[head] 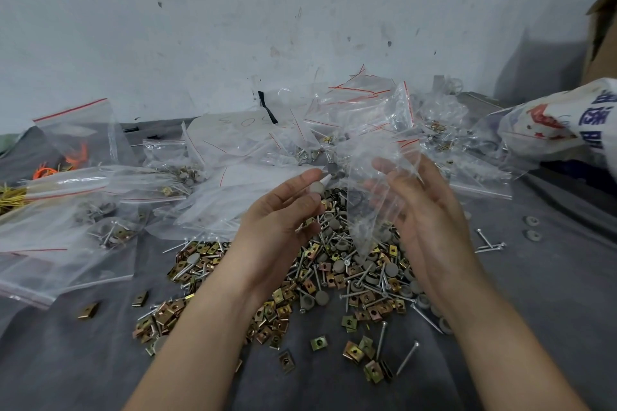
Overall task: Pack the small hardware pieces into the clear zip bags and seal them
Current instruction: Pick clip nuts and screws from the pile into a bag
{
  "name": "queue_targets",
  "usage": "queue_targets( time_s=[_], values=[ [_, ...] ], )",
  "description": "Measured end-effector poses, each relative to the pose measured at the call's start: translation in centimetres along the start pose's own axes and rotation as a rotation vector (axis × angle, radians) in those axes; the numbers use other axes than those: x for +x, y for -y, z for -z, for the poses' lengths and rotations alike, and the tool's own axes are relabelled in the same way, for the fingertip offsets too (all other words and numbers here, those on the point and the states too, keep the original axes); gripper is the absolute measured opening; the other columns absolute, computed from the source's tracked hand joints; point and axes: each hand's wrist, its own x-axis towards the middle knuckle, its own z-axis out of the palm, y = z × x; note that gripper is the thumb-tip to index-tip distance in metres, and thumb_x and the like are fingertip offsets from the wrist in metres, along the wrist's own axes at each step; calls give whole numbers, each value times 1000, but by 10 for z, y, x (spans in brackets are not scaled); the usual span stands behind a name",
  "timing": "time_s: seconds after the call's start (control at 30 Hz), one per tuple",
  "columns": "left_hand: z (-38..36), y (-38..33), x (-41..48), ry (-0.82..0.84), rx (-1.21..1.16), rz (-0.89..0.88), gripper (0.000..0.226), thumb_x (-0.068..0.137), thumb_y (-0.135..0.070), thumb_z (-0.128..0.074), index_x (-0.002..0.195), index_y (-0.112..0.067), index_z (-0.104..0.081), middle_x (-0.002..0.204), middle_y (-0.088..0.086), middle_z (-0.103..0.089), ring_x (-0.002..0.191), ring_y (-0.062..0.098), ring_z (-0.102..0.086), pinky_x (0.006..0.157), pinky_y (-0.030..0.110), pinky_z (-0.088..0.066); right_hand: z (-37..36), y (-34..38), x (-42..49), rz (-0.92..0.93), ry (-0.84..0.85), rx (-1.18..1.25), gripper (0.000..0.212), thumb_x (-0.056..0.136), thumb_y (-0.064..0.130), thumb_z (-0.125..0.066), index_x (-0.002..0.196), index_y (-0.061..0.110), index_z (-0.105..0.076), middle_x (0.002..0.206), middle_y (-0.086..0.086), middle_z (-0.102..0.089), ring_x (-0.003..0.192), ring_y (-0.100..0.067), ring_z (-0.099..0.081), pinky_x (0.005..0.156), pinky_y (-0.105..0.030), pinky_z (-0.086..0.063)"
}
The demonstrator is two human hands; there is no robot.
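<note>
A heap of small hardware (334, 280) lies on the grey cloth: brass-coloured clip nuts, screws and grey round caps. Above it, my left hand (283, 213) pinches a grey cap (316, 188) and a few small pieces between thumb and fingers. To its right, my right hand (417, 207) holds a clear zip bag (377, 157) upright, its red-striped mouth at the top and its lower corner hanging down to the heap. The bag looks almost empty. The left hand is just left of the bag, not inside it.
Filled and empty clear zip bags (83, 210) cover the left and back of the cloth. Orange and yellow ties (46, 173) lie at far left. A printed white sack (567, 120) and a cardboard box (601, 33) stand at right. Loose screws (487, 243) lie right of the heap.
</note>
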Motion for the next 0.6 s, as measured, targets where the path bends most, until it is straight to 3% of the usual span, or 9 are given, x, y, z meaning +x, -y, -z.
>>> queue_targets(
  time_s=[0.2, 0.37, 0.6],
  values=[
    [0, 3, 0, -3, 87, -17, 25, 92, -13, -64, 116, -15, -72, 85, -3, -64, 78, 8, -58, 77, 27, -47, 0, 0, -1, 5, 6, -11, 45, 86, 23, -67, 129, 31, -57, 120, 5, -73, 107, -17, -71, 103, -44, -49],
    [-1, 4, -1, 5, 217, -59, 23, 92, -16, -65, 113, -19, -73, 101, -1, -69, 87, 7, -60, 81, 29, -48, 0, 1, -2, 9, 2, -16, 54, 79, 31, -68, 132, 30, -58, 122, 4, -72, 115, -19, -68, 108, -49, -46],
    [0, 7, 1, 48, 291, -99, 22, 93, -10, -64, 107, -23, -75, 88, -8, -66, 86, 6, -60, 77, 24, -51, 1, -1, -1, 2, -1, -18, 57, 78, 33, -70, 133, 32, -57, 124, 4, -71, 118, -18, -67, 109, -51, -44]
  ],
)
